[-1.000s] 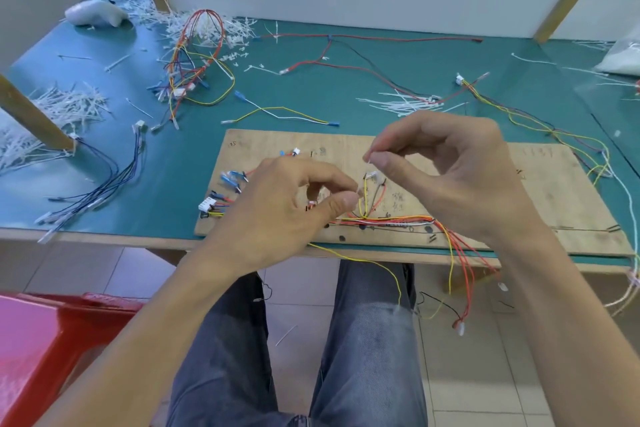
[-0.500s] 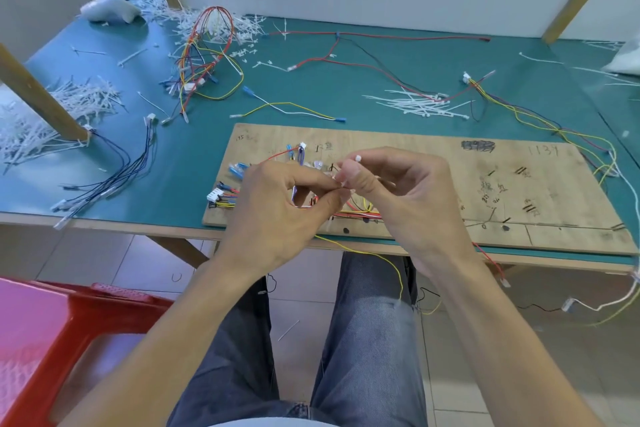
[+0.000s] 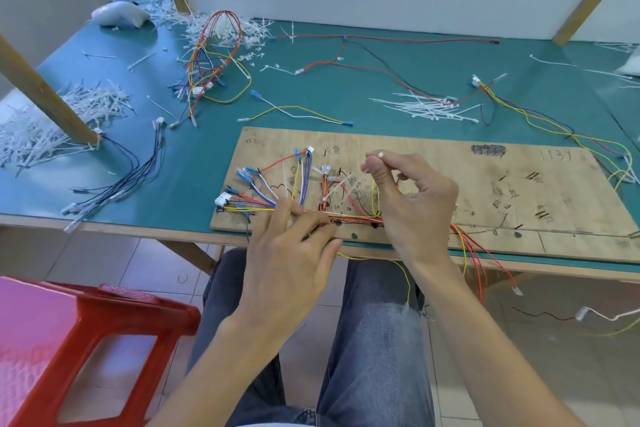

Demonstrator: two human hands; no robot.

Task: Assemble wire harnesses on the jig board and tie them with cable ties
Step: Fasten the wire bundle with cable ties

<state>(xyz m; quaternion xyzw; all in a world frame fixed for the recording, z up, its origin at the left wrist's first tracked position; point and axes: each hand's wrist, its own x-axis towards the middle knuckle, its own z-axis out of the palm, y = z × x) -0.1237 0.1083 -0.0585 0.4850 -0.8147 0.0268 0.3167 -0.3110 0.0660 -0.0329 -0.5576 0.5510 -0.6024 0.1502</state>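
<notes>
- Pinching a cable tie (image 3: 380,154) head-up between thumb and forefinger of my right hand (image 3: 415,208), raised over the jig board (image 3: 485,180).
- My left hand (image 3: 291,253) lies fingers-down on the wire harness (image 3: 356,217) at the board's near edge; pinch or mere press, cannot tell.
- Risk: loose branch wires slip from the trunk if left pressure lifts; tie would cinch a partial bundle.
- Risk: thin tie slips my pinch, drops off the bench (image 3: 311,94) to the floor (image 3: 104,263).
</notes>
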